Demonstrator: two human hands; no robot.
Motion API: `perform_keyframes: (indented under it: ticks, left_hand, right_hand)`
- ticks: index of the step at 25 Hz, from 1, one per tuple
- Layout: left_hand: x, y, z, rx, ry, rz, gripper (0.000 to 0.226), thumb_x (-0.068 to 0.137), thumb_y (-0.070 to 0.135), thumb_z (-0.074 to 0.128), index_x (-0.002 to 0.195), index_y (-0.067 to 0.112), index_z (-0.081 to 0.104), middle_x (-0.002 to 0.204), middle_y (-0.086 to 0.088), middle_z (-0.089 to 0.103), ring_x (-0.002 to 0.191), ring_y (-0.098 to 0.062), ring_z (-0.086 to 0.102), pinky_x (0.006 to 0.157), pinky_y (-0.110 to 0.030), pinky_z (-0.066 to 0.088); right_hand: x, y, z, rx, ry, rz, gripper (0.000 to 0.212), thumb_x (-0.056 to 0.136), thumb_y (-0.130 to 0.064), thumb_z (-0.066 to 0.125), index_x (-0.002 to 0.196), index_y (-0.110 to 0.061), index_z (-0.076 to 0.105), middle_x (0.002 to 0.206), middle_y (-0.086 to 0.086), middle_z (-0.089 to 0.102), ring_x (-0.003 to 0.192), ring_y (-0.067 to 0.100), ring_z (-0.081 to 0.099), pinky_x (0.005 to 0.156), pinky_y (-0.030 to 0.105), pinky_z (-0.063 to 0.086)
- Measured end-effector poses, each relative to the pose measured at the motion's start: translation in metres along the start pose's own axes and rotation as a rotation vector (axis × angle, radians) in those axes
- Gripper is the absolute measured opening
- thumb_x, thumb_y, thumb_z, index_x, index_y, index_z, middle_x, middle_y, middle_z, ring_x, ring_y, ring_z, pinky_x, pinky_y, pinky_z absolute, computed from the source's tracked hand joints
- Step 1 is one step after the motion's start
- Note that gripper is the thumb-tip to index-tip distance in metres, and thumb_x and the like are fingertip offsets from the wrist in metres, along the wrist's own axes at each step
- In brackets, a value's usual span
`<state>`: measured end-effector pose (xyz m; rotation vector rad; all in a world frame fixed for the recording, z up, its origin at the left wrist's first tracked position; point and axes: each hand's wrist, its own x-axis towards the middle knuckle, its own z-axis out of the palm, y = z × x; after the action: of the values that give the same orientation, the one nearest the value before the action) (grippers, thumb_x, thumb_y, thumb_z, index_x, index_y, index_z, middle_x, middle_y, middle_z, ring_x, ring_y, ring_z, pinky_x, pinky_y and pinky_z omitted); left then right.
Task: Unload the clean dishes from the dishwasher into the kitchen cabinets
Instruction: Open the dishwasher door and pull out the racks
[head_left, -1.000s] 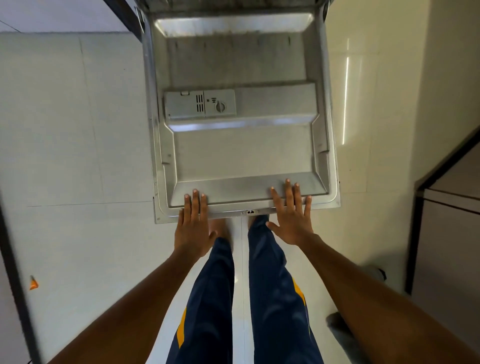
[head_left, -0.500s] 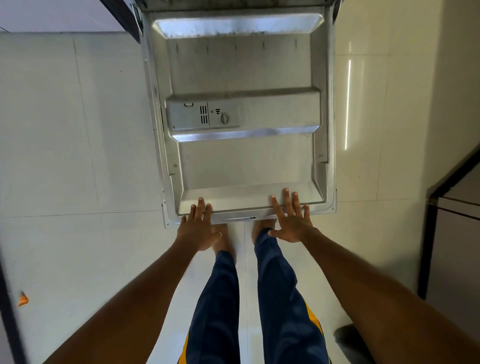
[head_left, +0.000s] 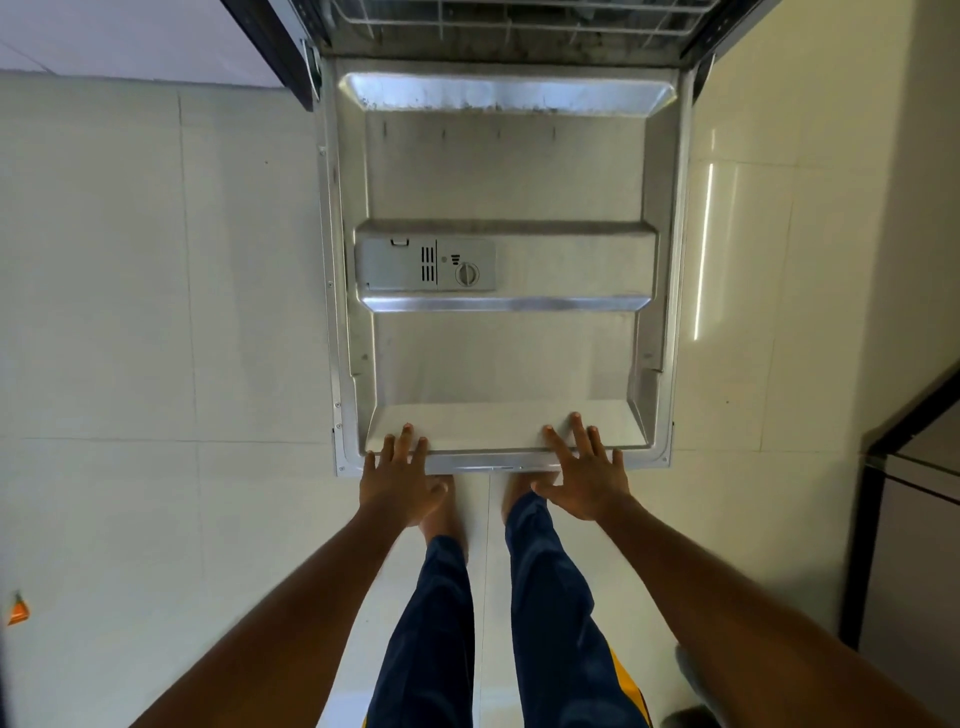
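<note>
Head view: the dishwasher door (head_left: 501, 358) lies folded down flat, its near edge under both hands. The left hand (head_left: 400, 480) and right hand (head_left: 587, 475) rest on that edge, fingers straight and spread. Beyond the fingertips sits the detergent dispenser (head_left: 425, 265); further off, the lower rack (head_left: 514, 18)

The dishwasher door (head_left: 498, 364) lies folded down flat, its dull steel inner face up, near edge under the fingers (head_left: 408, 441). Beyond the fingers, a grey detergent dispenser (head_left: 426, 264) with a round knob sits left of centre. Farthest off, the wire rack (head_left: 519, 21) shows inside the tub.
</note>
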<state>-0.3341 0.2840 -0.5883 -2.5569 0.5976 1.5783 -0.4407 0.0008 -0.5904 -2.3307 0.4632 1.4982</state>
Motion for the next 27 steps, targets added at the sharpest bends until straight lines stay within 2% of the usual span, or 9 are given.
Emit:
perform_keyframes:
  ticks: [3, 5, 9, 12, 14, 18, 22, 25, 27]
  left_hand:
    - [-0.010, 0.002, -0.025, -0.062, 0.032, 0.011, 0.063, 0.101, 0.054, 0.050, 0.154, 0.021, 0.039, 0.163, -0.006, 0.034, 0.150, -0.028, 0.034, 0.121, -0.045, 0.036]
    - [-0.015, 0.001, -0.057, -0.154, 0.079, 0.030, 0.058, 0.103, 0.047, 0.052, 0.154, 0.019, 0.041, 0.157, -0.005, 0.042, 0.145, -0.025, 0.041, 0.115, -0.039, 0.042]
    - [-0.021, -0.005, -0.148, -0.226, 0.186, 0.107, 0.055, 0.104, 0.042, 0.052, 0.154, 0.023, 0.040, 0.153, 0.001, 0.049, 0.142, -0.021, 0.043, 0.114, -0.039, 0.042]
    - [-0.019, 0.001, -0.223, -0.230, 0.434, 0.121, 0.054, 0.102, 0.034, 0.059, 0.152, 0.018, 0.045, 0.148, -0.005, 0.055, 0.139, -0.025, 0.047, 0.113, -0.039, 0.045]
    - [-0.009, 0.014, -0.283, -0.288, 0.580, 0.150, 0.056, 0.100, 0.030, 0.063, 0.151, 0.014, 0.045, 0.147, -0.009, 0.055, 0.138, -0.028, 0.049, 0.114, -0.040, 0.044]
    - [0.034, 0.054, -0.382, -0.379, 0.716, 0.200, 0.065, 0.100, 0.027, 0.063, 0.156, 0.009, 0.036, 0.155, -0.015, 0.044, 0.144, -0.031, 0.042, 0.119, -0.042, 0.039]
    - [0.092, 0.100, -0.467, -0.212, 0.770, 0.276, 0.079, 0.102, 0.026, 0.061, 0.163, 0.006, 0.015, 0.168, -0.018, 0.022, 0.155, -0.034, 0.025, 0.126, -0.044, 0.029]
    - [0.129, 0.115, -0.497, 0.024, 0.652, 0.294, 0.082, 0.100, 0.026, 0.063, 0.163, 0.003, 0.015, 0.168, -0.022, 0.020, 0.154, -0.040, 0.026, 0.126, -0.046, 0.029]
    - [0.134, 0.114, -0.494, 0.140, 0.676, 0.338, 0.079, 0.094, 0.016, 0.069, 0.160, 0.005, 0.026, 0.164, -0.021, 0.028, 0.147, -0.042, 0.037, 0.120, -0.048, 0.039]
  right_hand:
    - [-0.006, -0.016, -0.022, 0.078, 0.278, 0.044, 0.074, 0.097, -0.060, 0.058, 0.158, -0.024, 0.036, 0.169, 0.010, 0.017, 0.153, 0.033, 0.030, 0.122, 0.050, 0.034]
    - [-0.010, -0.031, -0.049, 0.193, 0.419, 0.057, 0.061, 0.098, -0.051, 0.062, 0.150, -0.023, 0.048, 0.162, 0.011, 0.026, 0.145, 0.032, 0.041, 0.117, 0.046, 0.040]
    - [-0.014, -0.054, -0.119, 0.263, 0.567, 0.006, 0.054, 0.094, -0.048, 0.069, 0.142, -0.028, 0.054, 0.164, 0.014, 0.017, 0.147, 0.036, 0.037, 0.117, 0.050, 0.039]
    - [-0.012, -0.055, -0.193, 0.225, 0.793, -0.108, 0.052, 0.088, -0.044, 0.076, 0.134, -0.027, 0.060, 0.167, 0.018, 0.019, 0.151, 0.042, 0.032, 0.114, 0.056, 0.041]
    - [-0.010, -0.048, -0.263, 0.217, 0.882, -0.150, 0.053, 0.090, -0.046, 0.073, 0.136, -0.026, 0.059, 0.166, 0.016, 0.023, 0.150, 0.039, 0.033, 0.115, 0.056, 0.040]
    - [0.014, -0.050, -0.392, 0.135, 0.877, -0.262, 0.065, 0.100, -0.046, 0.059, 0.156, -0.019, 0.041, 0.169, 0.011, 0.028, 0.154, 0.033, 0.029, 0.120, 0.056, 0.034]
    - [0.060, -0.066, -0.495, 0.042, 0.806, -0.250, 0.078, 0.103, -0.046, 0.054, 0.166, -0.020, 0.016, 0.173, 0.010, 0.016, 0.159, 0.035, 0.020, 0.124, 0.054, 0.025]
    - [0.087, -0.074, -0.513, -0.021, 0.655, -0.237, 0.080, 0.102, -0.038, 0.060, 0.166, -0.018, 0.018, 0.172, 0.011, 0.020, 0.154, 0.038, 0.031, 0.123, 0.051, 0.033]
    - [0.097, -0.079, -0.504, 0.008, 0.738, -0.235, 0.073, 0.101, -0.026, 0.061, 0.164, -0.019, 0.024, 0.171, 0.010, 0.026, 0.147, 0.038, 0.043, 0.117, 0.050, 0.042]
